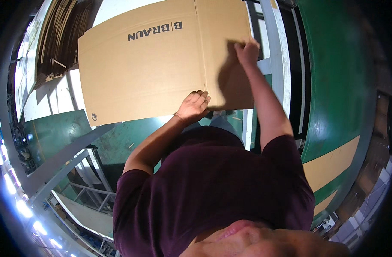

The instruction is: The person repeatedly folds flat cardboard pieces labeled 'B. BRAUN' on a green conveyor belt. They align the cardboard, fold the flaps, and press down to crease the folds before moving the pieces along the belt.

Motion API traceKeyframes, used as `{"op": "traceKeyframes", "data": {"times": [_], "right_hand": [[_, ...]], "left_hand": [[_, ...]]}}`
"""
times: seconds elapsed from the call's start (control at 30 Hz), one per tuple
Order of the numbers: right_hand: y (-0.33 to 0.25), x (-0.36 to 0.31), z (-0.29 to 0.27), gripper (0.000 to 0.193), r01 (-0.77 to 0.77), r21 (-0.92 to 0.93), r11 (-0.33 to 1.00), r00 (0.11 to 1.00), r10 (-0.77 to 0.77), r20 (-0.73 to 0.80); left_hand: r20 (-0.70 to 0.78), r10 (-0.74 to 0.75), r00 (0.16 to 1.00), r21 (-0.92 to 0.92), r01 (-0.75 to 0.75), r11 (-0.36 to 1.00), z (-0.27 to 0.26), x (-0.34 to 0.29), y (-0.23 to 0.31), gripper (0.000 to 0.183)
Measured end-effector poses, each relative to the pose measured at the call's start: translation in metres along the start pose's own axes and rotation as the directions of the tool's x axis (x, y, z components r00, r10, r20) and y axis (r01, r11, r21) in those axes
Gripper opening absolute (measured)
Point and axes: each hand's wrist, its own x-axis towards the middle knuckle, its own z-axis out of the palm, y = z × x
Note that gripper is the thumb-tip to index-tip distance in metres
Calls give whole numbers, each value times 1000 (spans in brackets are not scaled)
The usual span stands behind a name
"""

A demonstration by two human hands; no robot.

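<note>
A large flat piece of brown cardboard (pixel 140 73), like a flattened carton, lies in front of me. Dark lettering is printed on it, upside down to me, and a small round mark sits in its near left corner. A crease and slot run across it right of the middle. My left hand (pixel 193 106) is closed at the near edge beside that crease, fingers curled on top. At the right edge, my right hand (pixel 248 52) is closed round the cardboard's border, its fingertips partly hidden; its shadow falls on the right panel.
A stack of cardboard sheets (pixel 63 38) stands on edge at the far left. White metal frame bars (pixel 278 51) run along the right side. Beyond them stretches the green floor (pixel 333 77) with a tan stripe (pixel 333 162). A metal rack (pixel 84 192) is at the lower left.
</note>
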Motion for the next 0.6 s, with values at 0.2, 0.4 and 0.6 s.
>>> {"op": "traceKeyframes", "data": {"times": [0.2, 0.4, 0.6], "right_hand": [[81, 87, 35, 43, -585, 221, 780, 791, 490, 365], [42, 68, 32, 53, -604, 577, 549, 785, 532, 316], [-4, 56, 23, 50, -522, -84, 849, 849, 508, -147]], "left_hand": [[-12, 72, 997, -90, -73, 993, 12, 1, -16, 54], [-24, 29, 999, -183, -33, 982, 26, 7, -15, 54], [16, 55, 998, -203, -51, 978, 22, 8, -13, 54]]}}
